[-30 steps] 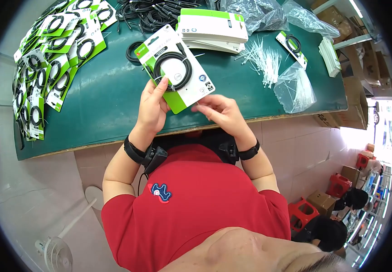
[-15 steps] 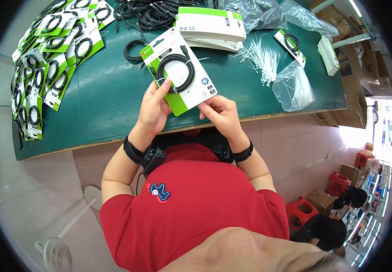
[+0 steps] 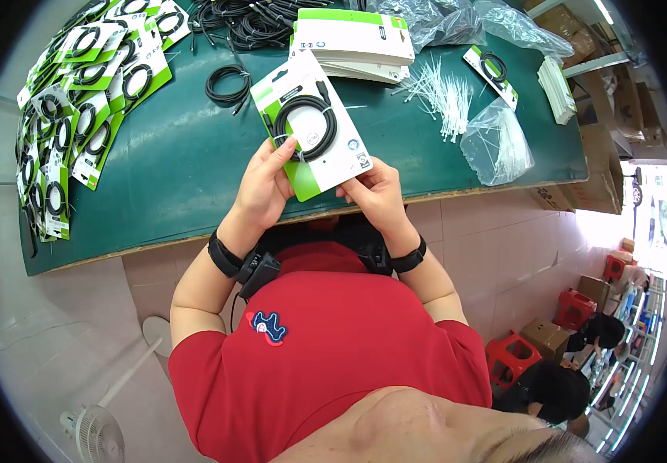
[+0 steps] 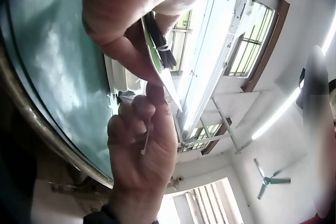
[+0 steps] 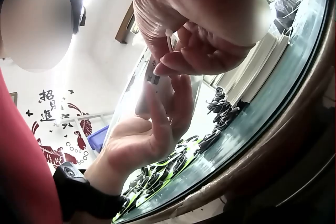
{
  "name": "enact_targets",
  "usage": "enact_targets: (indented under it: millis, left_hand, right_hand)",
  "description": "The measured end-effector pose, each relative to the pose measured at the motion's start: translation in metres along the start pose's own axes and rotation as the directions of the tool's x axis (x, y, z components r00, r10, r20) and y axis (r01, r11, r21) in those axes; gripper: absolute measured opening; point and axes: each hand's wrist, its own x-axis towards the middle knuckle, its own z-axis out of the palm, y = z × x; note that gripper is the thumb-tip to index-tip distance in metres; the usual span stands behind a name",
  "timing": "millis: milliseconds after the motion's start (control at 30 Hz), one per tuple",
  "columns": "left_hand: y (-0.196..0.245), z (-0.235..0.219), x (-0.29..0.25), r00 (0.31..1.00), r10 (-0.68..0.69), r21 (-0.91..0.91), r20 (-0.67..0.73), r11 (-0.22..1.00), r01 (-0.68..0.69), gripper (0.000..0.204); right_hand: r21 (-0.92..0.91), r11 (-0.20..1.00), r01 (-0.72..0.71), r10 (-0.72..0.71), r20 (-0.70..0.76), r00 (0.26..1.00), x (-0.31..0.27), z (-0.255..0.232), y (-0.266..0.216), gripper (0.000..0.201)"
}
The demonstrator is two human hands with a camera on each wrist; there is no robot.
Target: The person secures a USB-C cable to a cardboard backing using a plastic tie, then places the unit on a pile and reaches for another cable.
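One carded cable (image 3: 312,128), slanting lengthwise away-left; left hand (image 3: 264,187) gripping left edge, right hand (image 3: 380,193), at near-right corner, holding white tie (image 4: 146,140).

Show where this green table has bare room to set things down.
Left: between the carded cables and the loose coil, down to the front edge. Right: between the held card and the white ties. Crowded: the back, with black cables, card stack and plastic bags.
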Motion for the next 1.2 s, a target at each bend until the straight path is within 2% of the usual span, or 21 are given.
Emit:
enact_targets:
  millis: [67,167,333,433,600,633,700,733,767,833,867,900,967,1000,1033,1133,1200]
  left_hand:
    - [-0.001,0.001,-0.001,1.0,-0.013,0.004,0.014,1.0,0.013,0.036]
    - [-0.003,0.002,0.0,1.0,-0.024,0.01,0.004,1.0,0.024,0.036]
    - [-0.005,0.004,-0.002,0.998,-0.046,0.024,0.043,0.999,0.045,0.035]
    - [-0.006,0.006,-0.003,0.999,-0.037,0.04,0.027,0.999,0.036,0.035]
    - [-0.005,0.0,-0.001,1.0,0.021,0.052,0.001,0.998,-0.021,0.033]
    - [-0.004,-0.001,0.0,1.0,0.025,0.053,0.0,0.998,-0.025,0.033]
    - [-0.001,-0.001,0.001,0.99,0.133,0.161,-0.052,0.979,-0.123,0.031]
    - [0.001,-0.002,0.001,0.979,0.189,0.216,-0.072,0.962,-0.17,0.031]
    - [0.002,-0.001,0.002,0.979,0.193,0.217,-0.07,0.961,-0.174,0.031]
    - [-0.001,0.0,0.002,0.915,0.401,0.46,-0.036,0.819,-0.341,0.029]
    - [-0.004,0.001,0.002,0.87,0.493,0.568,0.003,0.715,-0.408,0.028]
    - [-0.008,0.003,0.002,0.871,0.491,0.568,0.009,0.714,-0.408,0.028]
    - [-0.016,0.008,0.001,0.791,0.595,0.714,0.145,0.491,-0.5,0.029]
    - [-0.017,0.01,0.001,0.743,0.63,0.762,0.225,0.361,-0.537,0.029]
    - [-0.018,0.01,0.001,0.743,0.626,0.76,0.236,0.358,-0.543,0.029]
    - [-0.017,0.01,0.003,0.626,0.658,0.831,0.418,0.001,-0.556,0.029]
    - [-0.015,0.01,0.004,0.624,0.651,0.83,0.433,-0.018,-0.557,0.029]
  right_hand:
    - [0.012,1.0,0.005,-0.004,-0.015,1.0,-0.001,0.0,0.001,0.016]
    - [-0.024,0.994,0.109,-0.109,-0.001,0.994,-0.002,0.0,0.006,0.017]
    - [0.021,0.994,0.108,-0.107,-0.044,0.993,0.001,0.004,0.009,0.02]
    - [-0.107,0.967,0.232,-0.239,-0.055,0.97,0.003,0.004,0.01,0.021]
    - [-0.125,0.98,0.156,-0.159,-0.017,0.987,0.009,0.001,0.012,0.021]
    - [-0.15,0.965,0.215,-0.22,-0.021,0.975,0.013,-0.002,0.015,0.021]
    - [-0.199,0.923,0.329,-0.34,-0.026,0.94,0.02,-0.004,0.012,0.02]
    - [-0.198,0.922,0.333,-0.344,-0.023,0.939,0.024,-0.007,0.008,0.02]
    - [-0.315,0.866,0.388,-0.435,-0.092,0.896,0.027,-0.012,0.004,0.019]
    - [-0.545,0.716,0.437,-0.615,-0.196,0.764,0.031,-0.016,-0.011,0.019]
    - [-0.546,0.715,0.437,-0.617,-0.198,0.762,0.03,-0.01,-0.019,0.019]
    - [-0.577,0.676,0.459,-0.629,-0.125,0.768,0.029,0.0,-0.029,0.018]
    - [-0.631,0.59,0.504,-0.639,0.016,0.769,0.027,0.018,-0.039,0.018]
    - [-0.635,0.588,0.502,-0.645,0.007,0.764,0.029,0.022,-0.038,0.018]
    - [-0.657,0.582,0.48,-0.646,-0.014,0.763,0.031,0.025,-0.037,0.018]
    - [-0.697,0.567,0.439,-0.651,-0.053,0.757,0.037,0.03,-0.034,0.019]
    - [-0.625,0.67,0.4,-0.583,-0.11,0.805,0.038,0.032,-0.031,0.017]
